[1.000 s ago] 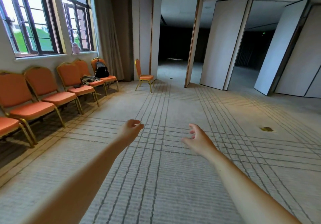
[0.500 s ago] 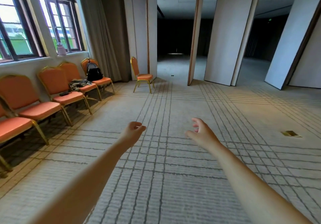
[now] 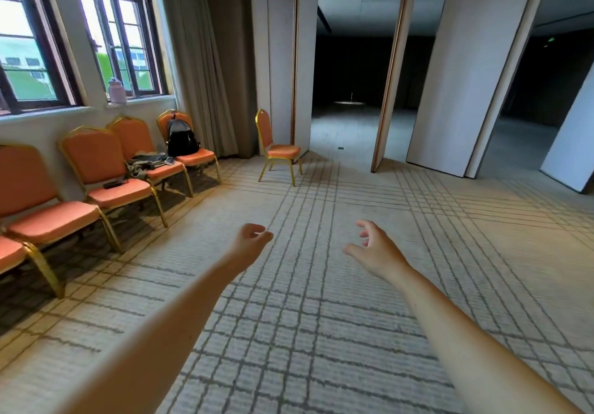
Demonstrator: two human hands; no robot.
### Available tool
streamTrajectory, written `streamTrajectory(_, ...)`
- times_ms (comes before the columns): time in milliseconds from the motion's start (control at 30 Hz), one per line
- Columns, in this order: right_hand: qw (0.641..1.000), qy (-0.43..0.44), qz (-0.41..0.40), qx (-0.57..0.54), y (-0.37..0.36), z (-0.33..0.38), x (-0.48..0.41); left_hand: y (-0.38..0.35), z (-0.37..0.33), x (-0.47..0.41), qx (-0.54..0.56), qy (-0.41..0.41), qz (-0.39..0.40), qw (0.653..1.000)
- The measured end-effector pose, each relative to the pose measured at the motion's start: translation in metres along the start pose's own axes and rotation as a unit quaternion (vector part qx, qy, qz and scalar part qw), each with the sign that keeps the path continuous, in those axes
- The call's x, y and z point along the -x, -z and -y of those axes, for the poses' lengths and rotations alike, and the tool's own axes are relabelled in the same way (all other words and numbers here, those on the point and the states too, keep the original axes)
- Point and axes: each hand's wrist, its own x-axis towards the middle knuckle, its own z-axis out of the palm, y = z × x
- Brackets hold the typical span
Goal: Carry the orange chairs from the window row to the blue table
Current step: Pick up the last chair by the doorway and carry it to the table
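In the head view, the person has walked forward along the window wall since a second ago. The row of orange chairs (image 3: 96,169) has slid left and come nearer, and the lone orange chair (image 3: 278,148) by the folding partition (image 3: 283,60) looms larger. Both arms stay stretched out ahead over the carpet (image 3: 321,285).

The left hand (image 3: 249,240) has its fingers (image 3: 257,236) loosely curled and holds nothing. The right hand (image 3: 374,248) is relaxed and half spread, also holding nothing. So no chair is lifted yet, and I judge this to be the approach to a pickup.

The row runs from the near left toward the far middle, with its long axis along the wall under the windows (image 3: 128,47). Every back is against the wall and every seat faces right into the room. The lone chair stands upright, well apart from the row, with its back to the left and its seat facing right.

Some seats are occupied. A black backpack (image 3: 181,137) sits on the farthest seat, crumpled clothing (image 3: 146,162) on the next, and a small dark object (image 3: 112,184) on the third (too small to identify). The blue table is not in sight.
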Motion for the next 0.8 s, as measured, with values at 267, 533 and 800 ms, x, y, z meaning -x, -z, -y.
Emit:
streamTrajectory(267,1.0,0.006,-0.012,0.01,-0.021,0.016,-0.247,-0.007,-0.014,-0.254,0.004,-0.011,0.02,1.0)
streamTrajectory(533,1.0,-0.013,-0.013,0.014,-0.032,0.014,-0.45,-0.019,-0.026,-0.462,-0.006,0.009,0.021,1.0)
streamTrajectory(800,1.0,0.003,-0.011,-0.017,-0.036,-0.004,-0.684,-0.055,-0.042,-0.673,-0.044,0.005,0.014,0.999)
